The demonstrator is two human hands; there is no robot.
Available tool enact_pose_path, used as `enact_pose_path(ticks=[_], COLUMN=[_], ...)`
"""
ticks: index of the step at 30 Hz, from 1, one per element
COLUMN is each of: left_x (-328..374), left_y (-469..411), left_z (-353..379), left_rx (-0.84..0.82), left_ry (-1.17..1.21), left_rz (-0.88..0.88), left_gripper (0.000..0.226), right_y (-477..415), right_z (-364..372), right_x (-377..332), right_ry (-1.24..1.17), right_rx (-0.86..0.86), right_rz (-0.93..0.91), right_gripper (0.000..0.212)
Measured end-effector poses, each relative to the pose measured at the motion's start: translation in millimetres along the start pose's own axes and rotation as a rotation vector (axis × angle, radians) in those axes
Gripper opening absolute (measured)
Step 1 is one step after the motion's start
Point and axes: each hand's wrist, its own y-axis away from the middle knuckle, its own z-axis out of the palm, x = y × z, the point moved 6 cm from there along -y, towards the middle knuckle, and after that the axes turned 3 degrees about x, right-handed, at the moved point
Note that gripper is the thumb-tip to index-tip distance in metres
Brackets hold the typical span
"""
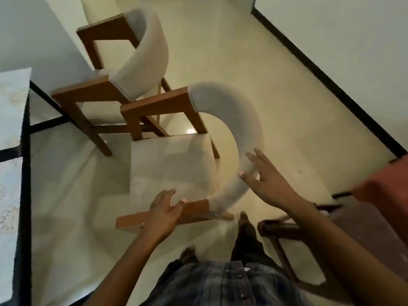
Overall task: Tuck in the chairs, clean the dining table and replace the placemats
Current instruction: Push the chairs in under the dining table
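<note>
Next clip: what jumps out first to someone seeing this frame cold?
The near armchair at centre, with its curved pale backrest and wooden arms, pulled out from the glass dining table at the left edge. The left hand rests on its near armrest; the right hand is spread open at the backrest. A second matching armchair stands beyond it, closer to the table.

Near chair [176, 164]: matt pale cloth seat and backrest, smooth brown wooden arms. Table [24, 151] at nine o'clock: black frame, patterned cloth placemats [8, 195]. Floor [265, 85] glossy.
</note>
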Motion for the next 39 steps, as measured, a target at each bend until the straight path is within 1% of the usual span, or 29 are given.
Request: enact_pose_path(ticks=[3,6,8,13,16,18,21,23,24,27,28,29,31,33,36,37,39], left_x=[0.5,2.1,6.8,30.4,42.5,47.0,51.3,50.1,50.2,54.1,57.6,60.7,67.4,75.3,90.2,95.5,102.4], left_y=[-5.3,-1.1,1.9,9.5,8.4,5.7,1.1,0.1,0.3,-1.5,-2.3,-2.2,-7.1,-12.7,-17.0,-17.1,-16.4], left_z=[20.4,47.8,66.3,94.3,108.8,114.5,119.2,124.4,125.1,126.3,126.3,127.4,132.9,141.8,152.6,155.3,160.3], left_rx=[0.013,0.015,0.017,0.132,0.125,0.133,0.177,0.206,0.223,0.311,0.343,0.365,0.436,0.541,0.730,0.772,0.807], left_ry=[-0.002,0.078,0.097,0.155,0.122,0.146,0.184,0.195,0.205,0.214,0.199,0.196,0.253,0.296,0.321,0.342,0.397], left_rz=[-0.137,-0.271,-0.330,-0.391,-0.400,-0.409,-0.418,-0.438,-0.435,-0.445,-0.454,-0.468,-0.531,-0.613,-0.764,-0.821,-0.907], left_gripper=[0.062,0.062,0.064,0.069,0.067,0.064,0.059,0.059,0.064,0.091,0.096,0.096,0.080,0.066,0.047,0.045,0.051], right_y=[-51.8,-96.2,-123.2,-186.5,-223.6,-245.0,-271.2,-288.1,-296.3,-325.2,-336.3,-345.8,-369.9,-392.3,-421.9,-429.3,-440.1], right_z=[-16.3,-28.0,-34.0,-47.7,-48.6,-48.1,-47.1,-45.5,-44.8,-40.5,-38.4,-36.0,-28.8,-19.7,-5.7,-1.8,7.0], right_x=[14.7,23.8,27.0,15.7,8.2,2.2,-7.6,-16.2,-21.1,-35.0,-40.5,-45.3,-58.1,-73.1,-89.0,-91.3,-97.5], right_ry=[0.196,0.287,0.362,0.441,0.505,0.552,0.598,0.630,0.643,0.687,0.698,0.707,0.720,0.714,0.707,0.709,0.716], right_rx=[-0.086,-0.176,-0.221,-0.316,-0.336,-0.355,-0.358,-0.368,-0.367,-0.392,-0.415,-0.435,-0.487,-0.569,-0.646,-0.663,-0.676], right_rz=[-0.084,-0.157,-0.222,-0.343,-0.377,-0.389,-0.425,-0.443,-0.457,-0.501,-0.510,-0.521,-0.580,-0.614,-0.645,-0.638,-0.607], right_gripper=[0.072,0.080,0.085,0.089,0.092,0.095,0.096,0.097,0.097,0.096,0.096,0.096,0.095,0.096,0.101,0.101,0.096])
